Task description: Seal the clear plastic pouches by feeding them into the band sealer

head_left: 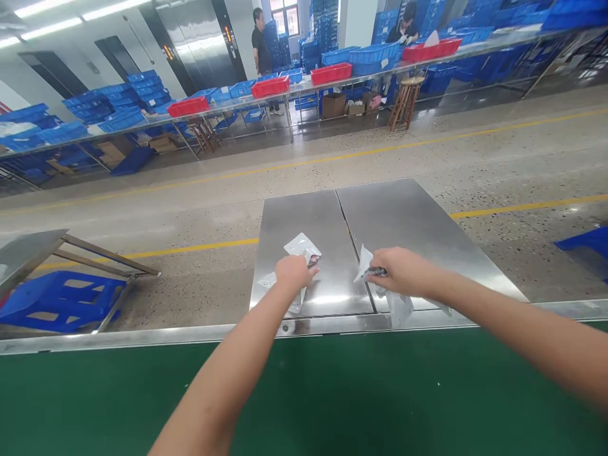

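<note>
Over the steel table top (308, 218), my left hand (293, 272) is closed on small plastic pouches. One silvery-white pouch (303, 245) sticks out past its fingers, with something pinkish at its edge. More clear film (297, 302) shows under that hand. To the right, my right hand (401, 271) is closed too, gripping white plastic pouches (364, 261) with something dark at the fingertips. Another translucent pouch (399, 308) hangs below the right hand at the table's near edge. What the pouches contain is hard to make out.
A green conveyor belt (304, 392) with a metal rail runs along the near side. Blue plastic stools (61, 301) stand at left. Across the aisle, a long bench holds red bins (331, 74) and blue bins (375, 57); two people are behind it. A wooden stool (406, 104) stands before it.
</note>
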Demonstrator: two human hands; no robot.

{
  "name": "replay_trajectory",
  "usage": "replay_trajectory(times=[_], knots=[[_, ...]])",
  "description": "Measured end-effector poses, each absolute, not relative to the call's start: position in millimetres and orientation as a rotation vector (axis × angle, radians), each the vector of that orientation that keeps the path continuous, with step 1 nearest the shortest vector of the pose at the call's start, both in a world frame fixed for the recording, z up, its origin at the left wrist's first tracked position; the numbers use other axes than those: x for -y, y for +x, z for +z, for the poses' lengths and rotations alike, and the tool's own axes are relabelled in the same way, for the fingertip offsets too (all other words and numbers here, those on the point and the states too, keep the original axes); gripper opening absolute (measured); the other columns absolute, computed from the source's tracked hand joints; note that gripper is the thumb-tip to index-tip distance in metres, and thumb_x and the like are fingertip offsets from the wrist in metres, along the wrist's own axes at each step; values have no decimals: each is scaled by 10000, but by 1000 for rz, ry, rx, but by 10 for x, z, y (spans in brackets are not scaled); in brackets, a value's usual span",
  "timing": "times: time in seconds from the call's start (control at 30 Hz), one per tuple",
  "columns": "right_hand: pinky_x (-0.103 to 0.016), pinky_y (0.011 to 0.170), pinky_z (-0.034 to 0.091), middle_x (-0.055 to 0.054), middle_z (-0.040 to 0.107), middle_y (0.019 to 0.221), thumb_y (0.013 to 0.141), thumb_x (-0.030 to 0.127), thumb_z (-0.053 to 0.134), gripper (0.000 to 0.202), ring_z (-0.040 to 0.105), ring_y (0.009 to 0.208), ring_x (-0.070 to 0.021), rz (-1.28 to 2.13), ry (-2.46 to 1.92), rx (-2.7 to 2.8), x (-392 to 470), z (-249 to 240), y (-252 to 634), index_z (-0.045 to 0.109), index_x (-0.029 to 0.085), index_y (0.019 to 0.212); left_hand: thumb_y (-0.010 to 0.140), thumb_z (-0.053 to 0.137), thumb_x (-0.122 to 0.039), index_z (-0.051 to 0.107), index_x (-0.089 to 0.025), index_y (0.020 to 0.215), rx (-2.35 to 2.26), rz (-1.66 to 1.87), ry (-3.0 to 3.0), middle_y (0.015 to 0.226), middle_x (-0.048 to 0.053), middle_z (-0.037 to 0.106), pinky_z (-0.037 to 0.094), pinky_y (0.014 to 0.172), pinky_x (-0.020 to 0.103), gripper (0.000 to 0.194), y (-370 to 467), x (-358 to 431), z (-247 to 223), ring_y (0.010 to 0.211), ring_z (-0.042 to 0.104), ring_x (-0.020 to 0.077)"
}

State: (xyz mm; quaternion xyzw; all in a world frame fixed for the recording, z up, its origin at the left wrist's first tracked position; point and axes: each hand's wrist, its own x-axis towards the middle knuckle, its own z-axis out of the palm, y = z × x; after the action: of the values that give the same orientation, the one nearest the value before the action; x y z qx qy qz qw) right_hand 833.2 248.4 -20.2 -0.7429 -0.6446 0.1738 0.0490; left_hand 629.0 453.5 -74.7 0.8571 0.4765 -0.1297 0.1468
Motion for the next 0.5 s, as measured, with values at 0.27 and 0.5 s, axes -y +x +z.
replay_trajectory(times=[0.27, 0.5], knots=[[-353, 618, 474, -86, 701, 859, 972, 449, 634, 265, 670, 695, -243, 698, -2116, 1718, -1304, -301, 8081, 767, 306, 794, 885, 728, -441, 779, -190, 947, -1455, -315, 2337, 1010, 227, 806, 536, 869, 378, 263, 6692, -4472, -925, 1100, 763, 364], [-438, 666, 537, -138, 707, 866, 954, 689, 563, 438, 677, 742, -309, 768, -2181, 1357, -531, -119, 8258, 753, 347, 755, 980, 686, -391, 782, -150, 1026, -1397, -102, 2113, 1092, 187, 797, 561, 830, 395, 263, 6379, -4461, -564, 1096, 746, 365]])
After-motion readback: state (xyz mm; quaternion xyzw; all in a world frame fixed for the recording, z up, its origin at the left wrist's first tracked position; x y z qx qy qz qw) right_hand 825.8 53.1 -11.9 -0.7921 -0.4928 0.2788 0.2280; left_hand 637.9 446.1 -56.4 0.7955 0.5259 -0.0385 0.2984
